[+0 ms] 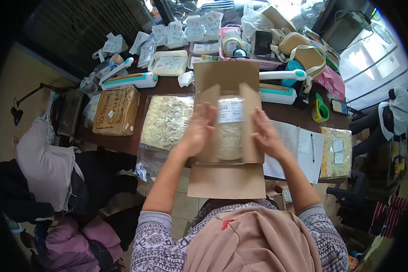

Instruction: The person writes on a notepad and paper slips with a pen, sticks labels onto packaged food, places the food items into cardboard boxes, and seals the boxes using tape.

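Observation:
An open cardboard box stands at the table's front edge, its front flap hanging toward me and its back flap up. Inside lies a wrapped pale package with a white printed label. My left hand is flat against the box's left side flap, fingers apart. On the right side flap, my right hand rests with its fingers spread. Both side flaps stand partly folded inward and look blurred. Left of the box is a clear bag of crumbly pale food.
A taped box with handwriting stands left. On the right are an open notebook with a pen, another wrapped slab and a green tape roll. Two sealers and a pink basket line the back. Clothing lies lower left.

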Demonstrator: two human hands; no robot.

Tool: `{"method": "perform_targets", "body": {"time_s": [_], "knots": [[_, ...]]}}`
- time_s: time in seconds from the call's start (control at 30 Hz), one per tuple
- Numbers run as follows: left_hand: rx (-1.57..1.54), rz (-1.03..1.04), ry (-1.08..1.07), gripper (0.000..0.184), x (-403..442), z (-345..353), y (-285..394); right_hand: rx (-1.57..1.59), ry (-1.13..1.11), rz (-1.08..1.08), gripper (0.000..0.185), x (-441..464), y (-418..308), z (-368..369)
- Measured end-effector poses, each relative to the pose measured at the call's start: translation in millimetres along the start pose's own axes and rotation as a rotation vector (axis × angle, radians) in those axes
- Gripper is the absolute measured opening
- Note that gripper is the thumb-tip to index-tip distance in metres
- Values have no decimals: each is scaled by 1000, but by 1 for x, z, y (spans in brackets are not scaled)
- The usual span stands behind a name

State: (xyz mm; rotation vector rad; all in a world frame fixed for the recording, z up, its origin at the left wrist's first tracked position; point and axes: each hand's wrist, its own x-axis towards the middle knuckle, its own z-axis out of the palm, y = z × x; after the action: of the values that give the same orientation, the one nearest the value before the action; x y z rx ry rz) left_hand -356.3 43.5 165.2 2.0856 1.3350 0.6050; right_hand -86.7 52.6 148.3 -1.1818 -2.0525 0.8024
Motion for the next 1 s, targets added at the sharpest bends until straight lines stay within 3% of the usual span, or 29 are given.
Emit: {"method": "perform_targets", "body": {"time_s": [0.03, 0.13, 0.27, 0.33, 0.37, 0.4, 0.43, 0.47, 0.5, 0.57, 0.6, 0.67, 0.7, 0.77, 0.83, 0.9, 0.93, 0.97, 1.0], "knots": [[392, -14, -130, 65, 12, 10, 13, -373, -99, -13, 57, 3, -4, 9], [375, -81, -136, 70, 20, 20, 27, -573, -176, 21, 58, 8, -19, 0], [373, -201, -61, 71, 30, 34, 47, -519, -161, -39, 51, 24, -23, -16], [390, -280, -44, 72, 35, 37, 59, -335, -325, -59, 40, 43, -12, -39], [389, -298, -40, 72, 35, 36, 63, -64, -181, -85, 29, 57, 26, -36], [427, -312, -80, 73, 37, 34, 65, 146, 104, -17, 32, 72, 48, -33], [465, -329, -122, 74, 39, 33, 68, 478, 221, 263, 37, 93, 49, -38], [472, -347, -120, 74, 41, 33, 72, 531, 213, 451, 46, 114, 64, -42], [482, -386, -142, 76, 44, 33, 76, 804, 112, 541, 58, 128, 69, -42], [515, -433, -164, 77, 52, 33, 81, 1175, -229, 609, 64, 151, 89, -44], [525, -462, -130, 77, 57, 36, 85, 1193, -234, 598, 64, 159, 102, -42], [560, -476, -12, 79, 73, 43, 84, 1155, -364, 682, 70, 175, 109, -37], [571, -484, -10, 79, 77, 48, 82, 1142, -630, 567, 71, 183, 106, -43], [609, -500, -24, 79, 83, 53, 77, 908, -663, 613, 72, 196, 89, -40], [588, -515, -56, 80, 85, 50, 75, 917, -713, 654, 73, 206, 86, -25], [564, -533, -78, 80, 84, 50, 74, 621, -833, 455, 72, 206, 52, -24], [580, -526, -48, 79, 84, 51, 74, 492, -1036, 322, 67, 208, 39, -31], [596, -517, -18, 78, 85, 53, 73, 494, -1050, 319, 67, 206, 35, -26], [592, -530, -21, 78, 83, 56, 71, 363, -1087, 164, 64, 202, 33, -22]]}}
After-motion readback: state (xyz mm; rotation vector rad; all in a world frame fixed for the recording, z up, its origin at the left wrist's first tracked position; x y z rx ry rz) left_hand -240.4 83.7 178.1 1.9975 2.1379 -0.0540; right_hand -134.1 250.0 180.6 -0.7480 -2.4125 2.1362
